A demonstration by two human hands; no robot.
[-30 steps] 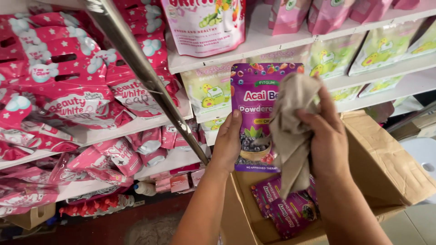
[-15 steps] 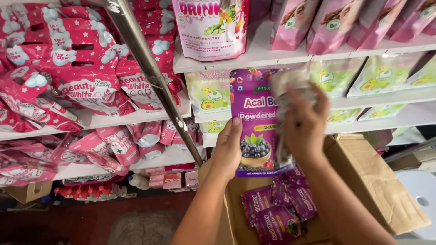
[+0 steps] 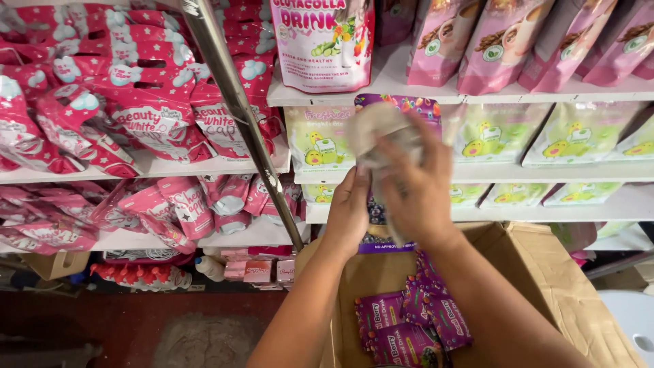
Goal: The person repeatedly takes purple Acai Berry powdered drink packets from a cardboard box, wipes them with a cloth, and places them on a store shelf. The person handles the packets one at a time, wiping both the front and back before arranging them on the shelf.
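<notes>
Pouch (image 3: 409, 105), purple with berries printed along its top edge, stands upright in front of the shelves, mostly hidden by the hands. Left hand (image 3: 349, 211) grips its lower left edge, fingers closed behind it. Right hand (image 3: 415, 184) is closed on a bunched beige cloth (image 3: 371, 133) pressed against the pouch's face. Below, an open cardboard box (image 3: 545, 272) holds more purple pouches (image 3: 402, 327). Pink bags (image 3: 136, 123) fill the left shelves beside a metal pole (image 3: 238, 116).

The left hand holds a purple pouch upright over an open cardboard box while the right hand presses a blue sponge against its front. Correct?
Not quite. The right hand presses a crumpled beige cloth, not a blue sponge, as the head view shows. The left hand does hold the purple pouch upright over the open cardboard box.
</notes>
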